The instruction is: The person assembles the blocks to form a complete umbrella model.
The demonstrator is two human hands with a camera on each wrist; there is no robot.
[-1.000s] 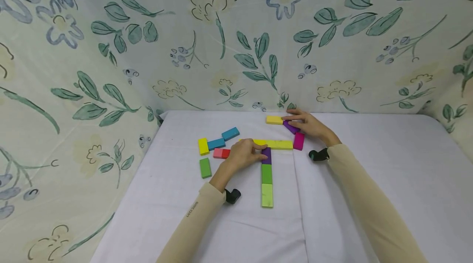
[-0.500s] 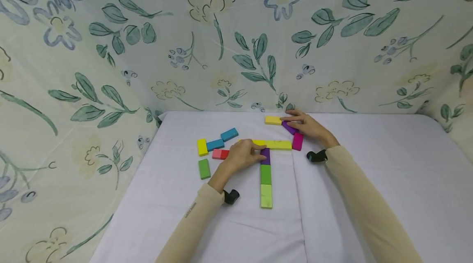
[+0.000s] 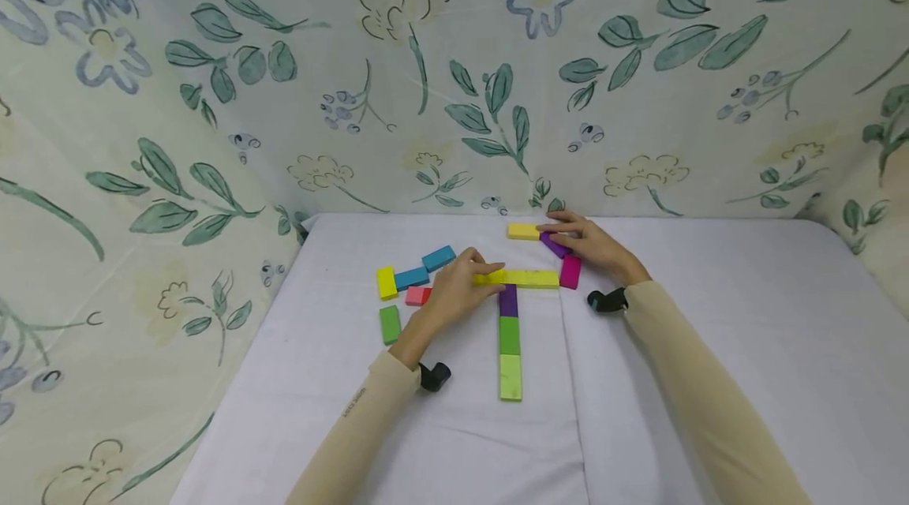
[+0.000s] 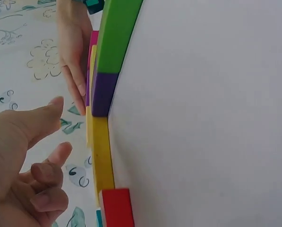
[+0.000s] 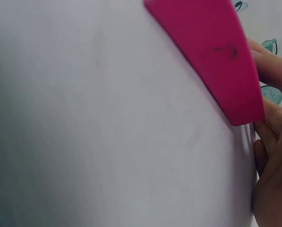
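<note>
My left hand (image 3: 452, 293) hovers at the left part of a yellow block row (image 3: 533, 278), thumb and fingertips spread apart. In the left wrist view nothing lies between its thumb and fingers. A purple block (image 3: 508, 301) sits just below the row, with a green block (image 3: 510, 335) and a light green block (image 3: 510, 377) lined up under it. My right hand (image 3: 595, 243) rests its extended fingers on a second, slanted purple block (image 3: 553, 245), partly covering it. That block lies between a yellow block (image 3: 523, 231) and a magenta block (image 3: 570, 272).
To the left lie a yellow block (image 3: 387, 282), two blue blocks (image 3: 439, 258), a pink block (image 3: 414, 296) and a green block (image 3: 390, 325). A red block (image 4: 117, 208) shows in the left wrist view. Behind the white-covered table (image 3: 639, 410) hangs a floral cloth (image 3: 419, 134).
My left hand has lifted off the purple block at the column's top and shifted up and left, its thumb and fingers spreading. The right hand stays on the slanted purple block.
</note>
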